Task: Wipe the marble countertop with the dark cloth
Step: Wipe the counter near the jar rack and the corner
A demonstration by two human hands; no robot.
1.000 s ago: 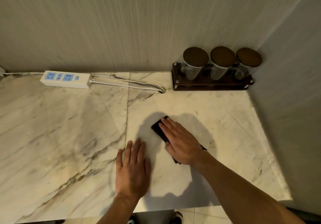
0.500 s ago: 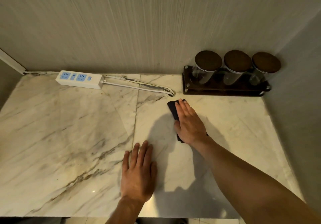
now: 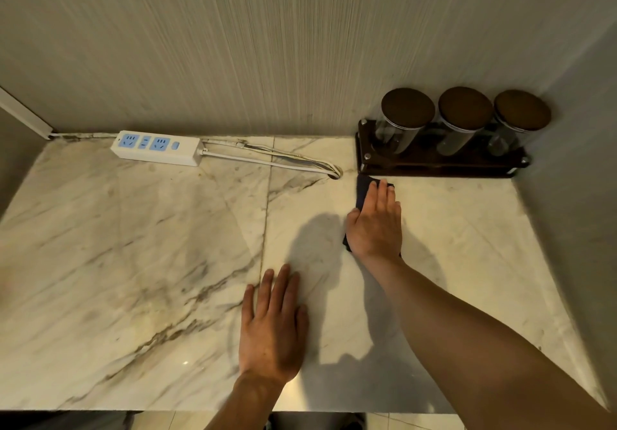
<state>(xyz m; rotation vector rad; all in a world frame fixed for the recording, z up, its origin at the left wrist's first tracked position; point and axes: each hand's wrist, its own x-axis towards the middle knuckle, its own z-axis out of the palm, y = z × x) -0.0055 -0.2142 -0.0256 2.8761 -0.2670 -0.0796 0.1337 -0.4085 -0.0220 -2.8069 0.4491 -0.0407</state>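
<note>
The marble countertop point(image 3: 133, 262) is pale with brown veins and fills the lower part of the view. My right hand point(image 3: 375, 226) lies flat on the dark cloth point(image 3: 363, 189), pressing it to the marble just in front of the jar rack. Most of the cloth is hidden under the palm; its far end shows past my fingers. My left hand point(image 3: 272, 322) rests flat on the marble near the front edge, fingers apart, holding nothing.
A dark wooden rack point(image 3: 434, 165) with three lidded glass jars point(image 3: 407, 119) stands in the back right corner. A white power strip point(image 3: 157, 147) and its cable point(image 3: 283, 160) lie along the back wall. Walls close the back and right sides.
My right hand has slid the cloth away from me, from the middle of the counter up to the foot of the jar rack. My left hand has stayed flat near the front edge.
</note>
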